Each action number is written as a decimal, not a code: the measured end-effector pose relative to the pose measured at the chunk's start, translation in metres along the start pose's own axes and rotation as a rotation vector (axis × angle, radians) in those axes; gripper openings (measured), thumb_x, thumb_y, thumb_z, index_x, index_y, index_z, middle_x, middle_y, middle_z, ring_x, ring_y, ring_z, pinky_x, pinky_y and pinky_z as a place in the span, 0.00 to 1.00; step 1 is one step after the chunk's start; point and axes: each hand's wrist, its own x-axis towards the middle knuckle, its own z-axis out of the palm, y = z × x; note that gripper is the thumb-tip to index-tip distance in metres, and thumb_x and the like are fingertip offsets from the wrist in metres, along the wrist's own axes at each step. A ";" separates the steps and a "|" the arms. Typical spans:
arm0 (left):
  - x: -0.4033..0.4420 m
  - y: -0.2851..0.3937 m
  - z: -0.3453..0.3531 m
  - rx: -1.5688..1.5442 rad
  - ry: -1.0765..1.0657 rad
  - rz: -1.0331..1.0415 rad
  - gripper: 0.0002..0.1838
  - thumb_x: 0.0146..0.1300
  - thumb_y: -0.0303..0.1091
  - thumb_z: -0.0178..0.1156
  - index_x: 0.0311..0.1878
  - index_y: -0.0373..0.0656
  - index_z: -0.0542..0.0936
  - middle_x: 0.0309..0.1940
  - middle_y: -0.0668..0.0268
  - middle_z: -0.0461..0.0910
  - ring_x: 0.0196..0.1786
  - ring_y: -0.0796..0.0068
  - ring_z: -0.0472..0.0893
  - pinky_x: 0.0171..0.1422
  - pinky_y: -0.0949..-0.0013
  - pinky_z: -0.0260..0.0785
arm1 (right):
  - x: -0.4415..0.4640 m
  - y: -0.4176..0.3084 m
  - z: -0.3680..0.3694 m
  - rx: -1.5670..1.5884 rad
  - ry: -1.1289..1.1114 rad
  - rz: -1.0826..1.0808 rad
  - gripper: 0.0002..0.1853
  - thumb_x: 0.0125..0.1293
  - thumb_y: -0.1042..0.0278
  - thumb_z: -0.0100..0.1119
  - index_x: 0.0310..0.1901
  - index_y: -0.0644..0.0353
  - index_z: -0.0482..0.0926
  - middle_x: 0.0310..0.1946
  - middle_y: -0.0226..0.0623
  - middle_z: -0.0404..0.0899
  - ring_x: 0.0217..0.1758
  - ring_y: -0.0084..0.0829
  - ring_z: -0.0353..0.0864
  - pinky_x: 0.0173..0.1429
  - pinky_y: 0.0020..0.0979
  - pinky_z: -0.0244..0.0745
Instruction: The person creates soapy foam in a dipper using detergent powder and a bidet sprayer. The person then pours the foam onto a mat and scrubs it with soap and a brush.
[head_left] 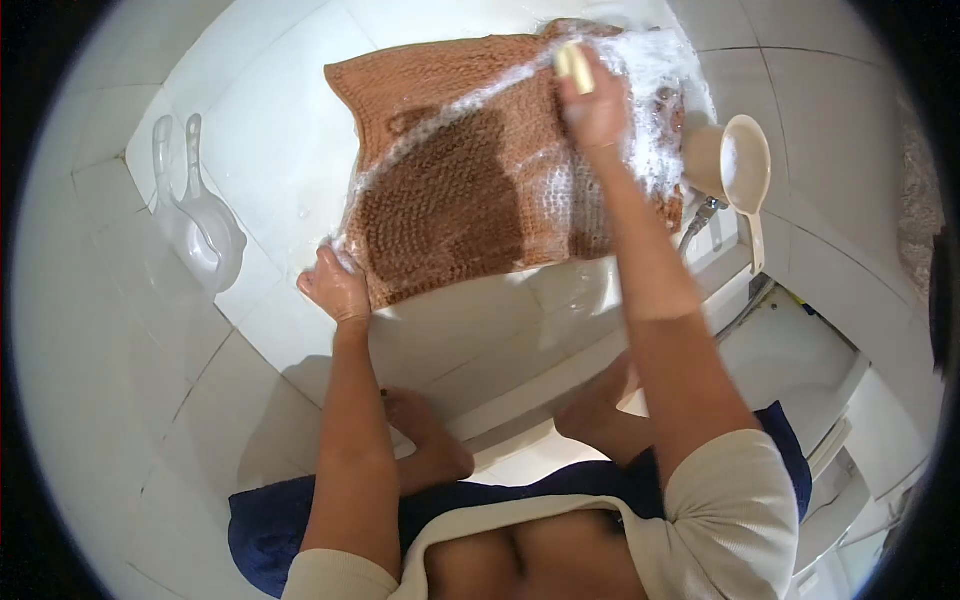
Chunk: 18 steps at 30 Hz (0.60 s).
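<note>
A brown, textured bath mat (430, 200) lies spread on the wet white tiled floor, with a large darker patch at its middle. White suds (655, 85) cover its right end, and a line of foam runs diagonally across it. My left hand (338, 287) grips the mat's near left corner, fingers closed at the edge. Over the far right part of the mat, my right hand (598, 115) is wrapped round a cream-coloured bar (573, 67). Whether this is soap or a brush's back, I cannot tell; its underside is hidden.
A cream dipper (708, 160) stands at the right beside a metal hose fitting (703, 213). Against the left wall is a white dipper (205, 235). A low ledge (520, 400) runs near my bare feet (425, 430).
</note>
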 end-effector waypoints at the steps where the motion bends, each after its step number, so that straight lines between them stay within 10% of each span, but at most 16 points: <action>1: -0.001 0.001 0.000 -0.028 0.013 -0.019 0.12 0.58 0.31 0.53 0.45 0.40 0.74 0.24 0.63 0.77 0.29 0.63 0.70 0.52 0.61 0.54 | -0.021 -0.037 0.006 0.103 -0.097 0.275 0.27 0.59 0.53 0.60 0.58 0.54 0.68 0.38 0.41 0.79 0.29 0.27 0.80 0.27 0.30 0.78; 7: -0.003 -0.017 0.023 -0.152 0.117 -0.049 0.17 0.51 0.30 0.58 0.47 0.39 0.74 0.25 0.60 0.74 0.33 0.61 0.68 0.53 0.61 0.54 | -0.116 -0.102 -0.020 0.278 -0.811 -0.298 0.30 0.59 0.48 0.55 0.61 0.52 0.67 0.49 0.41 0.75 0.47 0.35 0.77 0.51 0.32 0.74; 12: -0.002 0.000 0.002 -0.032 0.006 -0.006 0.20 0.45 0.29 0.61 0.45 0.39 0.73 0.24 0.60 0.73 0.34 0.60 0.68 0.53 0.61 0.54 | -0.040 0.020 -0.066 0.174 -0.359 0.298 0.34 0.56 0.52 0.63 0.61 0.60 0.66 0.41 0.40 0.73 0.43 0.32 0.78 0.42 0.34 0.79; 16: -0.005 0.001 0.004 -0.008 -0.027 0.007 0.18 0.48 0.30 0.60 0.45 0.39 0.73 0.24 0.60 0.73 0.34 0.61 0.69 0.53 0.61 0.54 | -0.063 0.017 -0.014 0.018 0.120 -0.044 0.31 0.60 0.50 0.58 0.62 0.54 0.66 0.38 0.39 0.72 0.35 0.31 0.76 0.32 0.30 0.76; 18: -0.003 0.002 0.006 -0.012 -0.021 -0.010 0.17 0.50 0.30 0.58 0.45 0.40 0.73 0.24 0.60 0.73 0.35 0.61 0.69 0.53 0.61 0.54 | -0.136 -0.041 0.016 0.223 -0.176 -0.081 0.29 0.60 0.51 0.58 0.61 0.52 0.68 0.37 0.38 0.72 0.34 0.31 0.76 0.33 0.32 0.76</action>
